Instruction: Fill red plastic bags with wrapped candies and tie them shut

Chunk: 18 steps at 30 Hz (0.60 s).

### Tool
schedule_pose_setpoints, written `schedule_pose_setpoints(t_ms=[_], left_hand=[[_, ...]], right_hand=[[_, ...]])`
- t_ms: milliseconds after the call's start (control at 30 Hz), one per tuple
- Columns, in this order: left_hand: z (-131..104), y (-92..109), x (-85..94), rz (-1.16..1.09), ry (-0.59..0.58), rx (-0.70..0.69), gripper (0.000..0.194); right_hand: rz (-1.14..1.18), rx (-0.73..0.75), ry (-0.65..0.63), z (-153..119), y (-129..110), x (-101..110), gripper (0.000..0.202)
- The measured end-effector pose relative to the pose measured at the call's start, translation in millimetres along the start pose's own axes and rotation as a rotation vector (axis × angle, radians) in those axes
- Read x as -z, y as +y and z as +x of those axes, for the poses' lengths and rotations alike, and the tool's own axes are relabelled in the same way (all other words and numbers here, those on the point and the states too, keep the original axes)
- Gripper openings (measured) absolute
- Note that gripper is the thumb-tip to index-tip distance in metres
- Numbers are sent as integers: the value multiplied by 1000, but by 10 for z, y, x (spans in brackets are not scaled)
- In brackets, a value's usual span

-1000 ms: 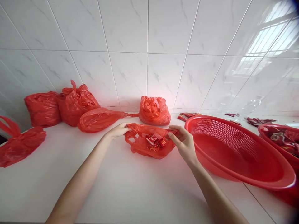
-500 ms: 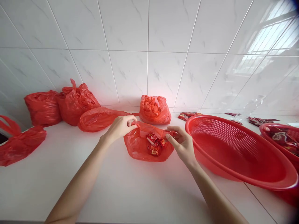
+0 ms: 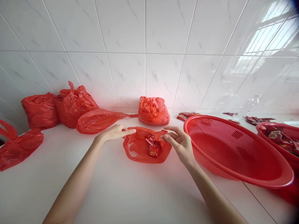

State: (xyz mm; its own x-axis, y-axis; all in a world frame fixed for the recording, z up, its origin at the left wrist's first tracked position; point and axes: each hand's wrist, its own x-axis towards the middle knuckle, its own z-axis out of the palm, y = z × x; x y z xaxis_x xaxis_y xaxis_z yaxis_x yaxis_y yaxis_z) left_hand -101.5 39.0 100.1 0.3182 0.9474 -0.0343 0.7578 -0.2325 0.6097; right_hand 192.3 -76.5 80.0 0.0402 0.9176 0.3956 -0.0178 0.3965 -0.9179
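In the middle of the white tabletop lies a thin red plastic bag point(image 3: 140, 157), its mouth spread toward me. Several small red packets point(image 3: 153, 151) with gold and white print are inside it. My left hand point(image 3: 114, 133) is at the bag's far left rim, thumb stretched over the edge and fingers extended, with no grip visible. At the right rim is my right hand point(image 3: 181, 144), its thumb and index finger apart and the other fingers loosely curved. It is close to the plastic; whether the fingertips touch it I cannot tell.
A large red perforated basket point(image 3: 233, 149) stands close by my right hand. Behind the bag sits a filled red bag point(image 3: 154, 116); a flat red bag point(image 3: 93, 121) and stuffed red bags point(image 3: 76, 105) are at left. Snack packets point(image 3: 187, 115) and a clear bottle point(image 3: 249, 105) lie along the tiled wall.
Both hands have let go of the bag's rim, and its mouth has sagged wider. My left hand has drawn back left, its fingers straightened; my right finger and thumb have parted.
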Motion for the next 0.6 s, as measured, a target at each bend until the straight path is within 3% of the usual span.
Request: schedule_pose_setpoints(t_ms=[100,233,300,367,500,600], left_hand=[[-27,78,-25,162,6,-44,36],[-116,188,48,159,-133,-106,64],[-166,198,93,180,-215,-106,66],[-195,188,110,219,-225,-84,58],[-168,163,62,140,-225,-57,52],[-124,156,20,83,-203,-67,54]], right_hand=[[13,-3,-19,-7,7,-10,37],[41,26,-34,-13,14,-8,32],[53,55,-29,-17,6,0,29],[37,86,-34,-18,-5,-2,25],[-137,157,-171,12,34,-100,15],[-363,198,-297,90,171,-301,17]])
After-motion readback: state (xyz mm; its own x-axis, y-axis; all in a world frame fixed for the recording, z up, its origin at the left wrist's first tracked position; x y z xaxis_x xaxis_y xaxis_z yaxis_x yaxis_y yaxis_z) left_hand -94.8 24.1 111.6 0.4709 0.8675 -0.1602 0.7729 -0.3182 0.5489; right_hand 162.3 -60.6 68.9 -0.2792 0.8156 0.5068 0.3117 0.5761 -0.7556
